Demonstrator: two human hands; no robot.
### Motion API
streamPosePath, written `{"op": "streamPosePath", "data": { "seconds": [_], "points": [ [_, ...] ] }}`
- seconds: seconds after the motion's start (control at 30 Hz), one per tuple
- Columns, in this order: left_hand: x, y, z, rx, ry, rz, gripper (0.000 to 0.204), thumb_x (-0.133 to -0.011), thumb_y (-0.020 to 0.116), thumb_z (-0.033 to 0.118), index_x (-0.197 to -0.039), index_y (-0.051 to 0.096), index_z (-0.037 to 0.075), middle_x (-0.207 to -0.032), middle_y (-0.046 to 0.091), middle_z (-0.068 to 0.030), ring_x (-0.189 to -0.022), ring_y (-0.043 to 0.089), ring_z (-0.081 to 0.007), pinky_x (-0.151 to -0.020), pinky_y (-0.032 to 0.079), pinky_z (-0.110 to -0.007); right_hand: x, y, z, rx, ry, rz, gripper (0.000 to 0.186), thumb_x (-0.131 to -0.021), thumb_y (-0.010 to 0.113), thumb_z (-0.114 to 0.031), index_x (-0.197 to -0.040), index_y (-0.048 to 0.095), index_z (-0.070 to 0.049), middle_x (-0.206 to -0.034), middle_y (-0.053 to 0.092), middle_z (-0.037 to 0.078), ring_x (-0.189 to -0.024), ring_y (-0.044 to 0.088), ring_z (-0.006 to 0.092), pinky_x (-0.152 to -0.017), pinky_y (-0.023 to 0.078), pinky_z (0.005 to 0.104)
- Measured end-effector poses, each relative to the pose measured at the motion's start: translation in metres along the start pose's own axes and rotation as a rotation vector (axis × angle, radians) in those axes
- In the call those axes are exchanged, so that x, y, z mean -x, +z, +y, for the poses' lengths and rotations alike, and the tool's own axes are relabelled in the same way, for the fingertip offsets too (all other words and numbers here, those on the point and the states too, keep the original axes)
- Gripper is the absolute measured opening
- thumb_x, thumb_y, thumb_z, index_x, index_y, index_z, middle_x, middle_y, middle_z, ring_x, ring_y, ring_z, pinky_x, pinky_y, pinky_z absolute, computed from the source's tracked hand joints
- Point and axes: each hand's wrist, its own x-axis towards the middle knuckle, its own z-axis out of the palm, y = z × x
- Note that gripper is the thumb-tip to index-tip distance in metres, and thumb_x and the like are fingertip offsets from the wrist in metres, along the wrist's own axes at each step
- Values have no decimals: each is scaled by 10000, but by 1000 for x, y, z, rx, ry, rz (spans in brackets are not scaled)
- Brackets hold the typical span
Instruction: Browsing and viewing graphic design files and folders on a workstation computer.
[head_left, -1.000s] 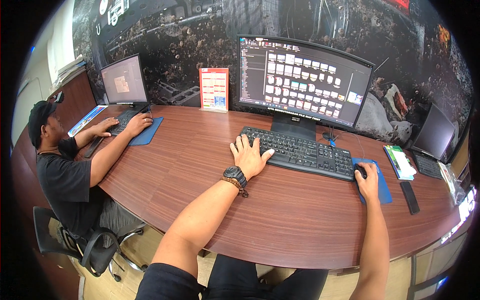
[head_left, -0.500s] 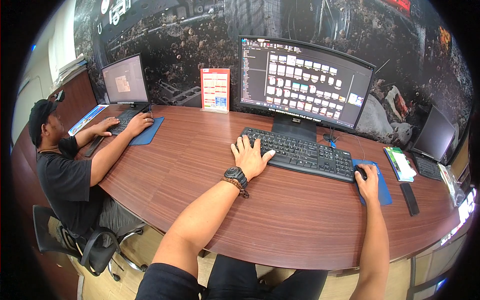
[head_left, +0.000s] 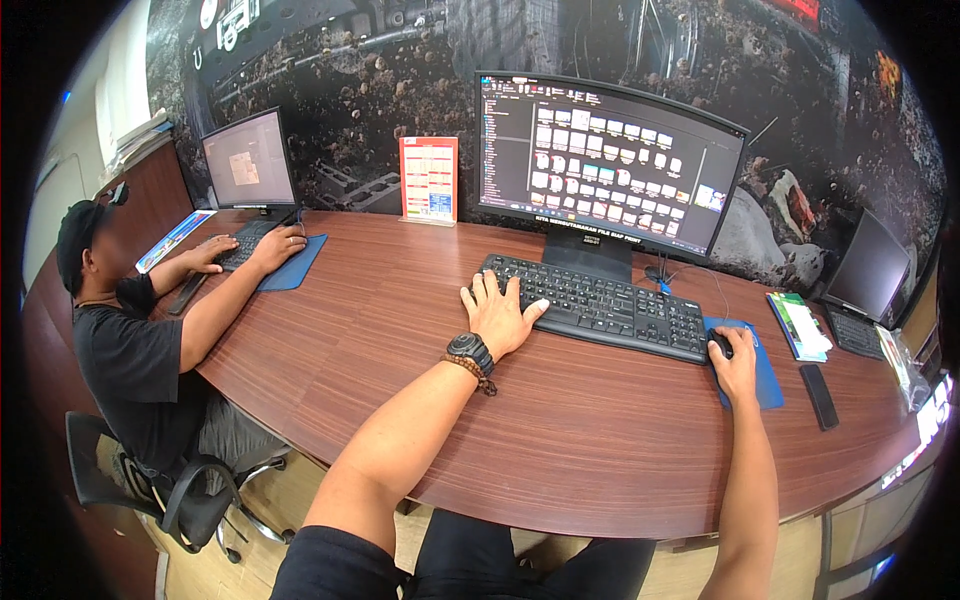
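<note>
My left hand (head_left: pixel 497 316) lies flat with fingers spread on the left end of a black keyboard (head_left: pixel 610 307), a black watch and bead bracelet on its wrist. My right hand (head_left: pixel 735 353) covers a black mouse (head_left: pixel 718 344) on a blue mouse pad (head_left: pixel 764 368). Behind the keyboard stands a wide curved monitor (head_left: pixel 605 165) showing a grid of small thumbnails. All of it rests on a curved brown wooden desk (head_left: pixel 560 440).
A person in a black shirt (head_left: pixel 130 360) sits at the left, hands on another keyboard and blue pad before a smaller monitor (head_left: pixel 249 160). A red and white stand-up card (head_left: pixel 428 180) sits mid-desk. At right lie a phone (head_left: pixel 818 396), booklets (head_left: pixel 798 325), and a dark monitor (head_left: pixel 868 270).
</note>
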Motion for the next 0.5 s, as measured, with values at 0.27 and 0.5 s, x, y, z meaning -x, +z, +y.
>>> {"op": "streamPosePath", "data": {
  "seconds": [0.27,0.5],
  "points": [
    [-1,3,-2,6,4,24,790,-946,482,655,-1433,489,33,-1507,311,-341,-1436,220,-494,-1145,138,-673,-2,2,4,-16,9,7,304,-832,711,-171,-1100,697,-28,-1132,585,181,-1086,591,355,-970,470,417],
    [-1,3,-2,8,9,22,794,-943,485,657,-1434,489,33,-1506,311,-341,-1433,226,-496,-1141,141,-680,-2,1,1,-36,21,-5,306,-833,713,-172,-1103,696,-29,-1136,587,178,-1098,589,357,-977,466,417]
  ]
}}
